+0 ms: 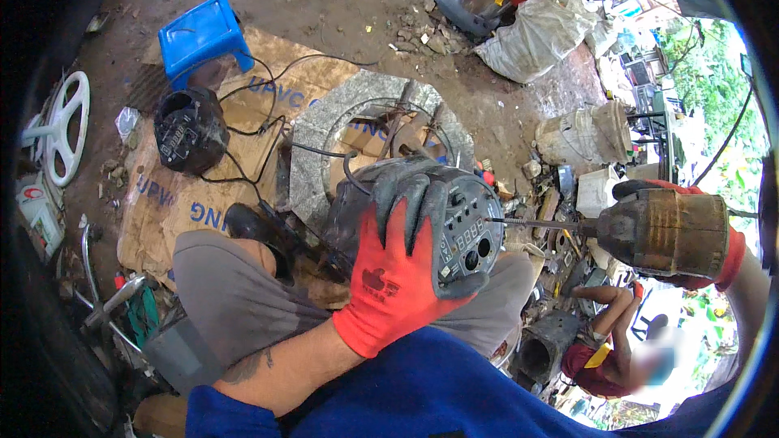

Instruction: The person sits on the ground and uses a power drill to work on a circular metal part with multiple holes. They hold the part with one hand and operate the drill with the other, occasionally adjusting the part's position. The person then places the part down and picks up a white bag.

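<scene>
Between my knees lies a black round device with a control panel (464,209), its knobs and buttons facing right. My left hand (398,264), in a red and grey glove, is closed over it, with the fingers across its top and the thumb along the panel's lower edge. At the right, my gloved right hand (733,255) is wrapped round a worn, dirty power drill (669,233). Its long thin bit (545,224) points left, and the tip meets the panel's right edge. The right fingers are mostly hidden behind the drill.
A grey octagonal frame (312,134) lies on printed cardboard (166,223), just beyond the device. Another black round unit (191,134) with cables sits left, near a blue stool (203,36). A white sack (540,36), a dirty bucket (584,134) and another person (596,365) are to the right.
</scene>
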Demonstrator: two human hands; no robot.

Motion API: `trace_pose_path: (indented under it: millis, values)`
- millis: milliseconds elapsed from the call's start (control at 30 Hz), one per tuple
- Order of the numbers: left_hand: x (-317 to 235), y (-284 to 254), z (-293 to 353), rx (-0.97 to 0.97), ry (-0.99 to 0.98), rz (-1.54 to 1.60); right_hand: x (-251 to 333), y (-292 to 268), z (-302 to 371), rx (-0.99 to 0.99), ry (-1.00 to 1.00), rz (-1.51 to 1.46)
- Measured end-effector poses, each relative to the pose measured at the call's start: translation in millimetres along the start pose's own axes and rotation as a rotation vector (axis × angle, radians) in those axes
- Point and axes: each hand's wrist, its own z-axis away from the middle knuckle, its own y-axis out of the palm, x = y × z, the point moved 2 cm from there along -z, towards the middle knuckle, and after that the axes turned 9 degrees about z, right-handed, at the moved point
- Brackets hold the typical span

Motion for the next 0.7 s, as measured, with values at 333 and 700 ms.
trace_pose_path:
  millis: [333,700]
  values:
    - [1.6,-1.2,-2.5,-0.081,0.056,0.017,26.1,2.1,-2.7,-0.07,0.191,-0.128]
    - [1.3,-5.2,-5.0,-0.093,0.042,0.015,21.4,3.7,-5.1,-0.077,0.074,-0.091]
